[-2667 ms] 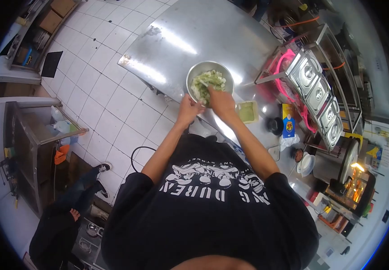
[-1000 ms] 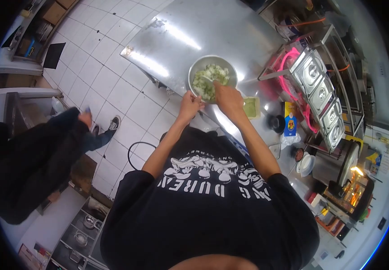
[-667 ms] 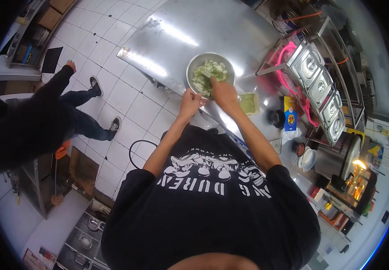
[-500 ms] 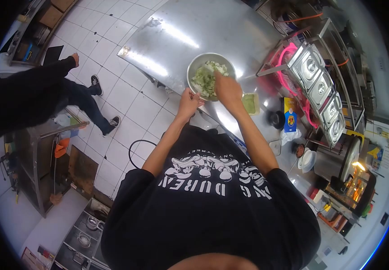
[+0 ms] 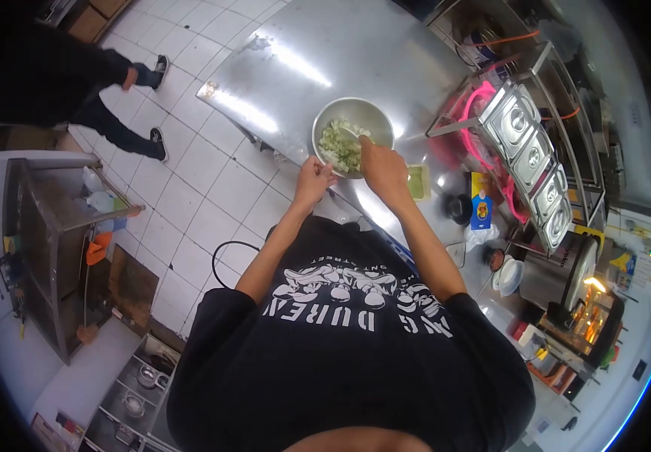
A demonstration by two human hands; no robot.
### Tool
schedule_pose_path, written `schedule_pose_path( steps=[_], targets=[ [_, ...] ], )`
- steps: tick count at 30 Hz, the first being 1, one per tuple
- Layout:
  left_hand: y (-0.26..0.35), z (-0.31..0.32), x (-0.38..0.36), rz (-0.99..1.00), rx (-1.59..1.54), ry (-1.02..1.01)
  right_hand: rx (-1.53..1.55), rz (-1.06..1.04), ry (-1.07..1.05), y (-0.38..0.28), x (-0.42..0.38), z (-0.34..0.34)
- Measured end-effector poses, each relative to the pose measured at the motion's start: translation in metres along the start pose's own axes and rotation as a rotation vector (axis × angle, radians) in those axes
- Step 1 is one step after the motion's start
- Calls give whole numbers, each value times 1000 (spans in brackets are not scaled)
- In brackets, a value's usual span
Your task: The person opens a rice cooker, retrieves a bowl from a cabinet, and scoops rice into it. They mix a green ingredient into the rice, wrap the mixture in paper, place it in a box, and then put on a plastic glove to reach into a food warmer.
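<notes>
A round metal mixing bowl [image 5: 379, 114] rests near the edge of the steel table, tilted slightly toward me. Chopped pale-green vegetables [image 5: 337, 142] lie inside it, mostly on the near-left side. My left hand [image 5: 313, 181] is closed on the bowl's near-left rim, thumb and fingers pinching it. Over the bowl's right side, my right hand [image 5: 382, 167] is closed around a spoon [image 5: 350, 132], whose pale end reaches into the vegetables; its handle is hidden by the fingers. Just right of this hand stands a small square container [image 5: 418, 182] with something green in it.
The steel table [image 5: 340, 45] stretches away ahead. On the right are a rack of lidded metal pans [image 5: 534, 157], a pink basket [image 5: 477, 95], a black round item [image 5: 457, 206] and a blue-yellow box [image 5: 480, 200]. A person [image 5: 107, 113] walks on the tiled floor at left.
My right hand has shifted slightly within the bowl, and the vegetables sit more to the left. The person at left has moved farther ahead. My view has shifted a little.
</notes>
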State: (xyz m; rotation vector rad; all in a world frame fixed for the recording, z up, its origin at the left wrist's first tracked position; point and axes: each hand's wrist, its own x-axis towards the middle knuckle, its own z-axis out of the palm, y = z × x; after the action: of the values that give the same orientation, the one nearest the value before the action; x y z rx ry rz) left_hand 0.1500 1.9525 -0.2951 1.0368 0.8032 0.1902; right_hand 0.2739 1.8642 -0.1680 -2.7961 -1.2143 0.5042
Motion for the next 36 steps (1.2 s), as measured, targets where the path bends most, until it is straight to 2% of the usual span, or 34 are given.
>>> schedule_pose_path(
  steps=[3,4,7,10,12,14,15,16,19,20,22,24,26,28,30,32,34,35,36],
  targets=[
    [-7,-1,-9,-21,-32,-28,-39,-126,-22,2,-5,47],
    [-2,3,-3,-6,-58,-41,-45,-126,-10,11,5,44],
    [5,3,-11,-17,-23,-17,35,60,46,9,17,10],
    [-3,7,-6,-4,-14,-29,20,45,76,20,22,44],
    [0,6,3,24,-28,-21,-42,-49,41,12,19,37],
    [-3,4,-1,26,10,13,0,-14,22,13,12,16],
    [-2,5,1,25,6,14,-3,79,23,15,19,6],
    [-4,6,-1,38,6,0,1,87,13,19,17,20],
    [3,8,-1,54,10,-15,-81,-70,-38,22,20,48],
    [1,8,0,30,-2,5,-90,-83,-32,21,25,33],
    [-6,2,2,21,21,12,51,38,36,15,16,5],
    [8,1,0,17,23,-79,95,53,90,12,13,19],
    [25,-2,9,-22,9,-107,28,-95,-48,8,17,36],
    [39,-16,15,-118,210,-195,61,-88,-10,7,10,24],
    [38,-27,20,-91,197,-217,143,-39,-21,-2,-3,20],
    [40,-29,31,-72,325,-270,144,5,-25,14,7,34],
    [34,-30,35,-104,294,-269,125,38,-51,31,22,43],
    [33,-28,31,-88,289,-256,132,53,53,30,22,34],
    [32,-27,28,-75,280,-243,133,52,53,27,23,29]
  ],
)
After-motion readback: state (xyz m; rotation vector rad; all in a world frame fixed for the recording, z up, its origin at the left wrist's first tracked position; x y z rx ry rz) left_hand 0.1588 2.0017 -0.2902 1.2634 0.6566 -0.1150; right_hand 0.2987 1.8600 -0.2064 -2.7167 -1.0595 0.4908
